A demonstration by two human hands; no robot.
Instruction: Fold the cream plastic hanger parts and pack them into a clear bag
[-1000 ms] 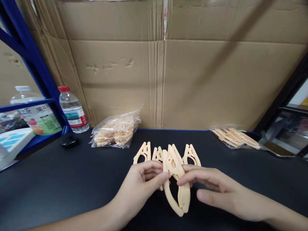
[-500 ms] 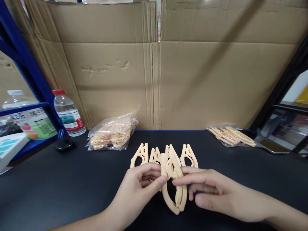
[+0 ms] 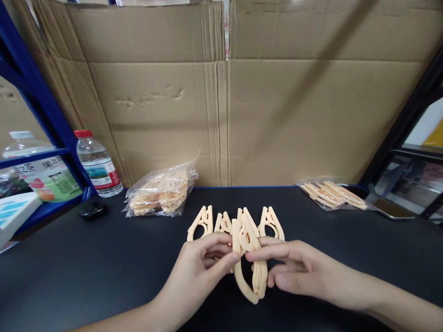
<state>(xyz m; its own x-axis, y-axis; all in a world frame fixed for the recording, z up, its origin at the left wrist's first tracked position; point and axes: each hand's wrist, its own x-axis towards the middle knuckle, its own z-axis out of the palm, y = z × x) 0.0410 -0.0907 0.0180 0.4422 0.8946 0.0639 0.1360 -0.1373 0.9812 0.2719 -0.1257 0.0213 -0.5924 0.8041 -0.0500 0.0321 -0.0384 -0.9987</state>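
Note:
Between my hands a beige plastic folding clothes hanger (image 3: 240,276) is held folded, its curved arms meeting at the bottom. My left hand (image 3: 202,267) pinches its left arm, thumb in front and fingers behind. On the other side, my right hand (image 3: 304,272) has its forefinger across the front of the right arm, with other fingers partly hidden behind it. The right thumb lies apart from the hanger, low on the right. Similar beige hangers lie in a row just behind: one at the left (image 3: 201,223), one at the right (image 3: 272,222), others partly covered.
A clear bag of flat beige parts (image 3: 161,191) lies back left, beside a red-capped water bottle (image 3: 98,163) and a small black object (image 3: 92,210). Back right is a bag of beige sticks (image 3: 330,192) near a phone-like slab (image 3: 394,210). Cardboard (image 3: 294,115) stands behind the black table (image 3: 104,272).
My right hand has shifted slightly left and up, its thumb closer to the hanger. The hanger's lower end has risen a little. My left hand keeps its pinch.

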